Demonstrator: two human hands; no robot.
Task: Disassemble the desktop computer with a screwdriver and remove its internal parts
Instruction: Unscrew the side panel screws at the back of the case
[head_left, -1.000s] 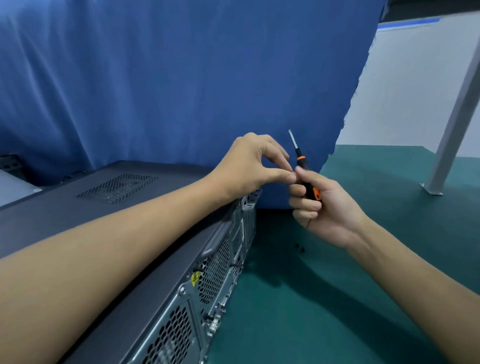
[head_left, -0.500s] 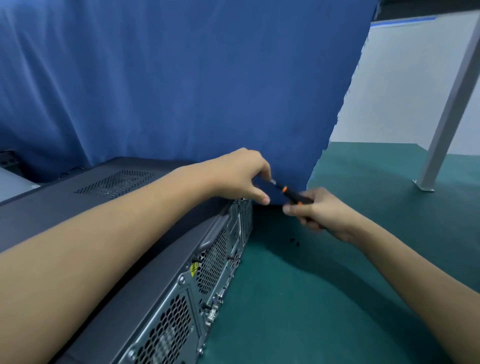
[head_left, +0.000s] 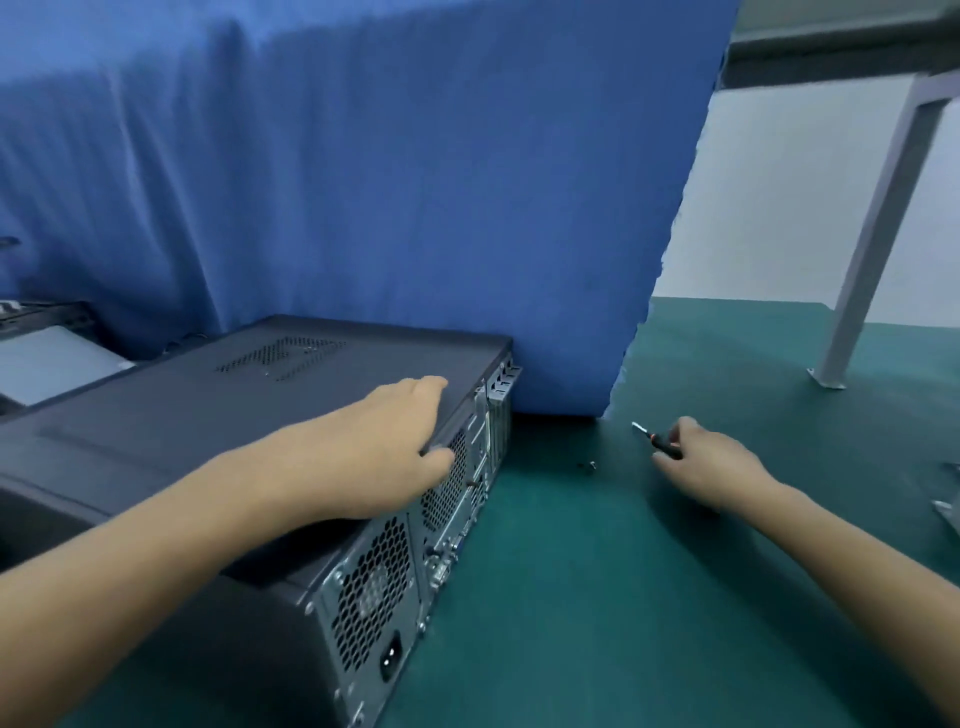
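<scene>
The desktop computer (head_left: 234, 405) lies on its side at the left of the green worktop (head_left: 597, 597), the left hand (head_left: 384, 441) gripping its top panel's rear edge, thumb hooked under. Just right of the case lie small screws (head_left: 588, 466); beyond them the right hand (head_left: 711, 462) grasps the screwdriver (head_left: 655, 441) low over the worktop.

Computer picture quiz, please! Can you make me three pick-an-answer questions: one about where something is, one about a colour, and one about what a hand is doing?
1. Where do the loose screws lie?
A. in a cup
B. on the green mat
C. on a shelf

2. What colour is the cloth behind the computer case?
A. blue
B. red
C. yellow

3. What is the right hand doing?
A. lying flat and empty
B. waving
C. gripping the screwdriver

Answers:
1 B: they lie on the mat between case and right hand.
2 A: blue cloth hangs behind the case.
3 C: its fingers curl round the handle.
</scene>
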